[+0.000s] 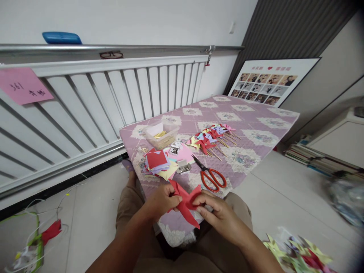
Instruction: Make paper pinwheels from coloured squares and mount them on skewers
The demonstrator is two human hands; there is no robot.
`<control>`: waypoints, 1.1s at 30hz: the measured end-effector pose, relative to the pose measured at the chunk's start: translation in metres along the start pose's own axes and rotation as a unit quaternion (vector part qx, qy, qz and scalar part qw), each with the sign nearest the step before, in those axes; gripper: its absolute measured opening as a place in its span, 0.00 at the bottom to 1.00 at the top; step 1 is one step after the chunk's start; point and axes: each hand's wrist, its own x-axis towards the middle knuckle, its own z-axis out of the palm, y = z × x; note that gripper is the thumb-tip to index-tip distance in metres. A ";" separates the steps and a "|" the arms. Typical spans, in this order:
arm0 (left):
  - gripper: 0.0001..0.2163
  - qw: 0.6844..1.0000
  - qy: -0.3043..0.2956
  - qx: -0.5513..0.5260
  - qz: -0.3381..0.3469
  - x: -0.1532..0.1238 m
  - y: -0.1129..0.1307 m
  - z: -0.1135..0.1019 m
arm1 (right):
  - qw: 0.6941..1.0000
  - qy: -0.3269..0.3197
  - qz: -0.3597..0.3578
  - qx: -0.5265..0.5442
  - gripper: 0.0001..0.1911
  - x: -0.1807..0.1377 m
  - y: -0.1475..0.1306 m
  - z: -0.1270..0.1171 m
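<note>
Both my hands hold a folded piece of red paper (186, 203) above my lap, at the near edge of a low table. My left hand (162, 201) pinches its left side with the fingers closed. My right hand (217, 214) grips its right side, fingers pressed on the paper. Just beyond lie red-handled scissors (212, 177), a stack of coloured paper squares (159, 161) and a row of finished paper pinwheels on sticks (212, 138).
The table has a lilac quilted cover (256, 125). A clear plastic box of sticks (162, 134) stands at its left. A white radiator (99, 102) lines the wall. More pinwheels (298, 256) lie on the floor at right; books (309, 157) are stacked beyond.
</note>
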 end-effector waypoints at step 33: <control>0.03 0.994 0.065 0.065 0.051 0.003 -0.007 0.020 | 0.988 0.117 0.075 -0.070 0.11 0.011 0.002 0.021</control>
